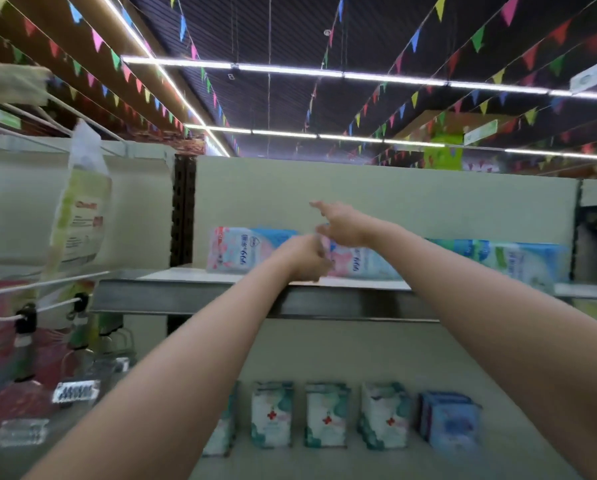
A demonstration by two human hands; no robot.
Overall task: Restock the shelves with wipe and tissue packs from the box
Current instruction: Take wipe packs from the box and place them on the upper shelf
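From the head view, both arms reached up and forward to the top shelf (pixel 193 299). The left hand (pixel 305 258) was at the near face of a pink-and-blue wipe pack (pixel 357 259) lying on that shelf; its fingers looked curled against the pack's left end, though motion blur made it impossible to tell whether they actually clamped it. The right hand (pixel 342 225) lay just above and slightly beyond the left one, over the top of the same pack, with the fingers spread and extended toward the back panel (pixel 428 199); it looked open and at most touched the pack's upper edge.

Just left of the hands, a second pink-and-blue pack (pixel 245 249) lay on the shelf, close to the pack being handled. To the right of the right forearm, blue-and-green packs (pixel 518 261) filled the shelf up to its right end. Bare shelf surface showed in front of the packs, along the front lip below the hands, and bare panel rose above them.

Below the arms, on the lower shelf, stood a row of white-and-teal packs with red crosses (pixel 326 415), and beside them to the right a blue pack (pixel 451 422). Far left of the hands, a bagged item (pixel 80 206) hung from wire hooks.
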